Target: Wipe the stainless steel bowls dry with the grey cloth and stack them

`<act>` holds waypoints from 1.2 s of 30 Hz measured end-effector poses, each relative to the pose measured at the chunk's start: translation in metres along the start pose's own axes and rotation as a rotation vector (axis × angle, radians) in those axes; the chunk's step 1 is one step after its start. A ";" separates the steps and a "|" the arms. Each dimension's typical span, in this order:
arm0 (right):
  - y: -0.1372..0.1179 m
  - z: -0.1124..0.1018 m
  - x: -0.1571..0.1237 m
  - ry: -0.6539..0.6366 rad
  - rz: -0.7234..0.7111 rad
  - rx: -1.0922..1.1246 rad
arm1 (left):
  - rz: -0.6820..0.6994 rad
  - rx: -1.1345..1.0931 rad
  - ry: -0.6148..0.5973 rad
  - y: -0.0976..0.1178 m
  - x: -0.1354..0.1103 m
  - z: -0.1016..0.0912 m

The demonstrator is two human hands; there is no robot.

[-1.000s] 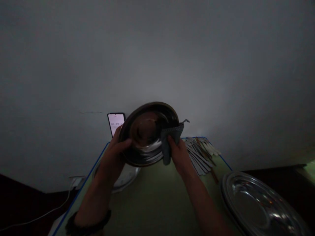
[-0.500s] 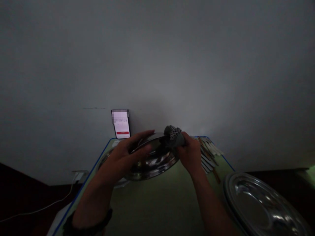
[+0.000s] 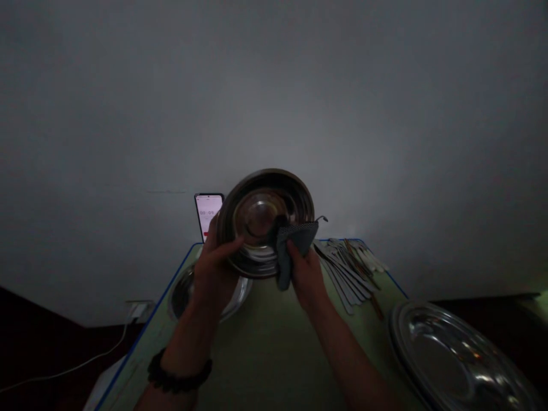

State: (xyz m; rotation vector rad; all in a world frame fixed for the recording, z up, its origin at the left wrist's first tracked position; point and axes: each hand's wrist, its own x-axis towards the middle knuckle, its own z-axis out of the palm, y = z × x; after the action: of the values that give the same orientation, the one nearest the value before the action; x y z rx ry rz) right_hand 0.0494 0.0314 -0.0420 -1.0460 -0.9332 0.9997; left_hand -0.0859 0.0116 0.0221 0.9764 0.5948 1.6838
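Note:
A round, shiny metal basin (image 3: 261, 211) is held up above the table, tilted so that its inside faces me. My left hand (image 3: 216, 268) grips its lower left rim, with the thumb over the inner side and the fingers hidden behind. In my right hand (image 3: 306, 268) is a grey cloth (image 3: 295, 240) with a checked edge, pinched under the thumb and pressed against the basin's lower right rim. Beneath my left hand, another metal basin (image 3: 182, 294) rests on the table, partly covered by the wrist.
On the green table (image 3: 274, 354) with blue edging, several pieces of cutlery (image 3: 349, 274) lie at the back right. Large oval metal trays (image 3: 454, 354) sit stacked at the front right. A lit phone (image 3: 206, 211) leans against the wall (image 3: 274, 85). A white cable (image 3: 94, 359) hangs left of the table.
The basin has been raised and turned from nearly flat, underside up, to show its inside. My right hand and the cloth have moved left and lower on the rim.

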 end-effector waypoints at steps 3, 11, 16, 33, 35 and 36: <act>-0.024 -0.030 0.013 -0.017 -0.134 -0.303 | -0.126 0.183 -0.092 0.012 0.005 -0.016; -0.059 -0.048 0.000 -0.053 -0.529 -0.650 | -0.135 0.662 -0.447 0.036 -0.007 -0.031; -0.060 -0.044 -0.004 0.175 -0.797 -0.665 | -0.116 0.715 -0.447 0.037 -0.010 -0.024; -0.011 -0.009 0.001 0.350 -0.543 -0.308 | -0.011 0.345 -0.104 0.019 -0.008 -0.010; -0.003 0.008 -0.009 0.353 -0.337 -0.143 | 0.027 0.376 0.021 0.006 -0.011 -0.003; 0.002 0.014 -0.013 0.312 -0.249 -0.079 | 0.022 0.412 0.029 0.000 -0.012 0.001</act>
State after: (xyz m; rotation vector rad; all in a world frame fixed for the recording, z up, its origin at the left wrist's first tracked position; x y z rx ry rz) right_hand 0.0324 0.0228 -0.0420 -1.0851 -0.8246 0.5775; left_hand -0.0831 0.0002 0.0188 1.2518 0.9788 1.6288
